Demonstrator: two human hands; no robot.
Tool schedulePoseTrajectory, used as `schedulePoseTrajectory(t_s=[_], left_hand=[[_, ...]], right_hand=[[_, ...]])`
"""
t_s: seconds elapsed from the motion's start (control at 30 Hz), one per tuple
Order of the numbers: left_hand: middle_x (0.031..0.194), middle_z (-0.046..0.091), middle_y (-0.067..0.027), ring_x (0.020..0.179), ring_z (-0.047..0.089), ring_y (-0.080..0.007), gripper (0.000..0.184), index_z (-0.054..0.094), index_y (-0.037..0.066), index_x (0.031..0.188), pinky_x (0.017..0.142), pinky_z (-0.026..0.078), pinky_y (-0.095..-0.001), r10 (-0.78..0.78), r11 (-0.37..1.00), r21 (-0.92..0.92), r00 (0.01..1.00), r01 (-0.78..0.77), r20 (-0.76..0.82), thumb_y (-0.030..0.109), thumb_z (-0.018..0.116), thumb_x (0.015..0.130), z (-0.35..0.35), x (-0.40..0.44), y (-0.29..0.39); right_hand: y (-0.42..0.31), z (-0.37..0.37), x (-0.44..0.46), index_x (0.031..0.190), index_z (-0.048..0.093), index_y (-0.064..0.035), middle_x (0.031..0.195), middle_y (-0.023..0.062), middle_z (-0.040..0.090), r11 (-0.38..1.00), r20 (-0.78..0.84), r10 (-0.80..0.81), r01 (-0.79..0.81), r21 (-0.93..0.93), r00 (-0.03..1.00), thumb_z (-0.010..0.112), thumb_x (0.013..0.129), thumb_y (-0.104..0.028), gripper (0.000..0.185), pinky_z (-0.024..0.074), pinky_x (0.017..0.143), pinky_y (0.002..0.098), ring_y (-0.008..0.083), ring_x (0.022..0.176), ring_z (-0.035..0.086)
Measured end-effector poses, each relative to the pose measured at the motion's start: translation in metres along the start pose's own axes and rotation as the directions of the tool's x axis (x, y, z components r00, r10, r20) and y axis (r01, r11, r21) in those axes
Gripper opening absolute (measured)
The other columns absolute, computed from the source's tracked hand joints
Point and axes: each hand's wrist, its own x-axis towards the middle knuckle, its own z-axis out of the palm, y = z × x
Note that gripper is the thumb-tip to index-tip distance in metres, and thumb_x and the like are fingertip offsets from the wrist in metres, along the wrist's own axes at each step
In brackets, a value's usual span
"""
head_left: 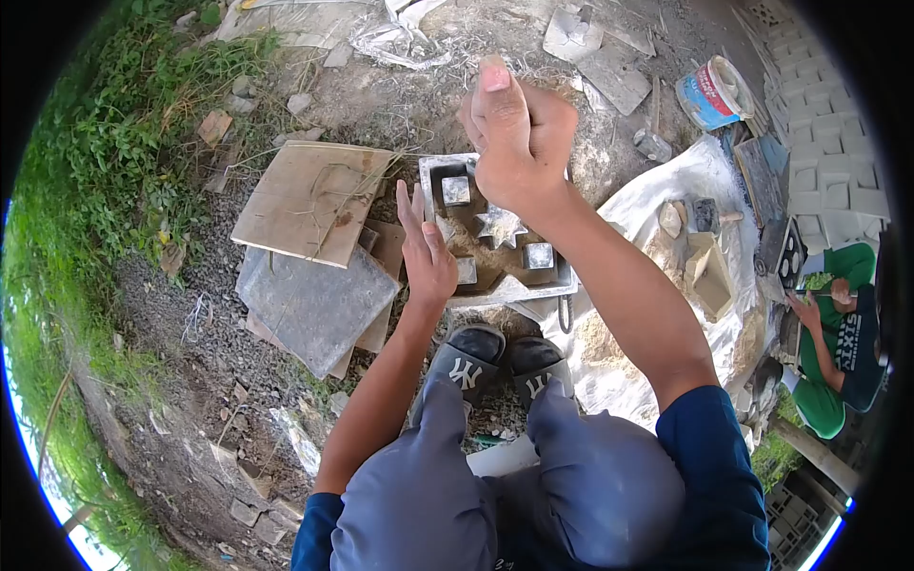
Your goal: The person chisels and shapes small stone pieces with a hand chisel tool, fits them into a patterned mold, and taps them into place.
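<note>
A metal mould [574, 285] lies on the ground before my feet, with square blocks and a star-shaped piece [501, 226] inside and brown sandy material around them. My left hand [427, 257] is at the mould's left edge, its fingers stretched out and holding nothing. Above the mould's upper right part is my right hand [522, 133], raised toward the camera with the fingers curled in and the thumb on top. Whether anything lies inside that fist is hidden.
Boards [314, 300] are stacked at the left. A white sheet [628, 205] with sandy material and a box-like container [708, 276] spreads at the right. Farther off are a paint bucket [709, 95], a seated person in green trousers [833, 333], and stacked blocks [824, 114].
</note>
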Motion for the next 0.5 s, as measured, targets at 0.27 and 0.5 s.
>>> schedulePoseTrajectory(t_s=[0.27, 0.5], left_hand=[[0.15, 0.048, -0.0351, 0.07, 0.059, -0.0236, 0.076, 0.007, 0.003, 0.164, 0.07, 0.047, -0.0382, -0.043, 0.994, 0.103, 0.999, 0.041, 0.021, 0.056, 0.017, 0.11, -0.001, 0.003, 0.003], [0.149, 0.048, -0.0357, 0.065, 0.057, -0.0249, 0.078, 0.008, 0.003, 0.164, 0.067, 0.046, -0.0375, -0.044, 0.989, 0.14, 0.999, 0.04, 0.023, 0.058, 0.014, 0.109, 0.0, 0.003, 0.006]], right_hand=[[0.006, 0.003, 0.001, 0.061, 0.04, -0.0053, 0.053, -0.0027, 0.036, 0.992, 0.025, 0.125, -0.124, -0.034, 0.992, 0.048, 0.111, -0.029, 0.056, 0.0239, 0.044, 0.031, 0.0066, 0.049, 0.03], [-0.008, -0.003, 0.014, 0.06, 0.046, -0.0028, 0.051, -0.0027, 0.038, 0.984, -0.013, 0.175, -0.174, 0.044, 0.984, 0.047, 0.111, -0.036, 0.06, 0.0255, 0.044, 0.0335, 0.0068, 0.05, 0.032]])
